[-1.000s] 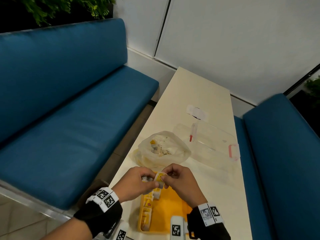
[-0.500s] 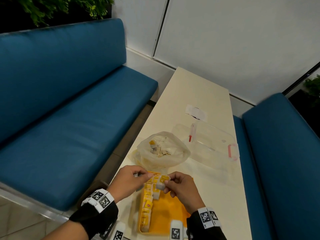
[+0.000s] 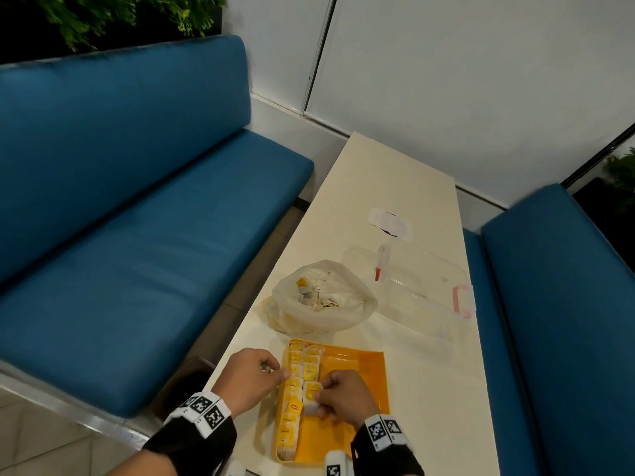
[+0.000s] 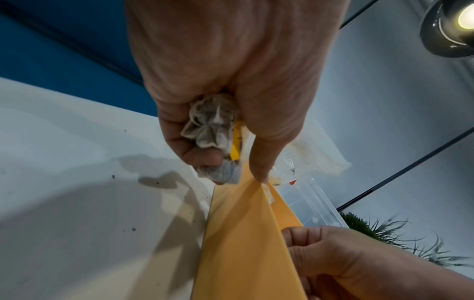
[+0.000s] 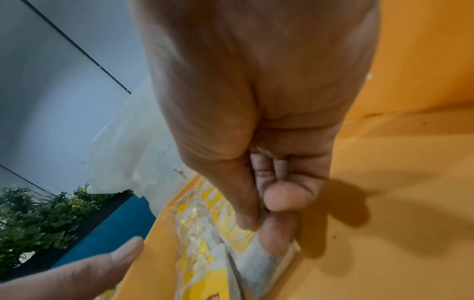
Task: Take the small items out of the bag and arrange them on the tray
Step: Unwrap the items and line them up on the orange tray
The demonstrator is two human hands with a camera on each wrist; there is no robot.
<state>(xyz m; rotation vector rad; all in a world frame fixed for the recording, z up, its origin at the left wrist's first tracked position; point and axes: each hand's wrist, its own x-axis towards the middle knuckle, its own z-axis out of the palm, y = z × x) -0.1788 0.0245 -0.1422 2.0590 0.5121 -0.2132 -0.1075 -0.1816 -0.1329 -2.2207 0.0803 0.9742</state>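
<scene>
- Since a moment ago, both my hands have dropped from mid-air to the tray, and the tea bag now sits at the near end of the second row.
- My right hand pinches that tea bag between thumb and forefinger.
- My left hand is curled round spare tea bags, its forefinger at the tray's left edge.
- They look light, soft and easily torn (I'd pinch the paper edge, not the string).
- The plastic bag lies just beyond the tray, with more inside.
</scene>
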